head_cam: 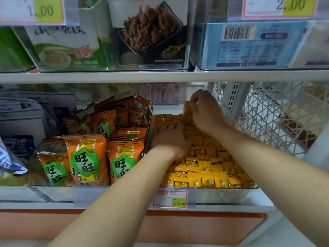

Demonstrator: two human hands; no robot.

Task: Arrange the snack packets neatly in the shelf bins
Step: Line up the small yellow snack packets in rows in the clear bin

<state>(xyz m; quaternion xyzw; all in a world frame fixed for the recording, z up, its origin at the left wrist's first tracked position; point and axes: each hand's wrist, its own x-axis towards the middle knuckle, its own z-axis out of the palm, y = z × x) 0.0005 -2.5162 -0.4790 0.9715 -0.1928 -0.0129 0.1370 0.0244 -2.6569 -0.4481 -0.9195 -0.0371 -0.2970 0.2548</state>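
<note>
My right hand (204, 111) pinches a yellow packet (187, 110) far back, left hand (170, 138) flat on the pile (210, 168); let up and it probably slumps.

In the clear bin (231, 193) of yellow packets (204, 168), the left hand (169, 139) presses flat; the right hand (204, 111) pinches one packet (187, 111) at its back.

Small yellow snack packets (204, 175): thin plastic film, glossy, crinkled, crimped ends. Clear plastic bin (222, 195) w/ them inside: smooth, shiny. Big orange snack bags (85, 157): glossy film, creased. White lattice side panel (270, 122): metal or plastic, can't tell; satin finish. White perforated upright post (233, 98): painted metal. Red-and-yellow price label (170, 198): matt paper. Blue printed box (252, 43): card, slight sheen.
</note>
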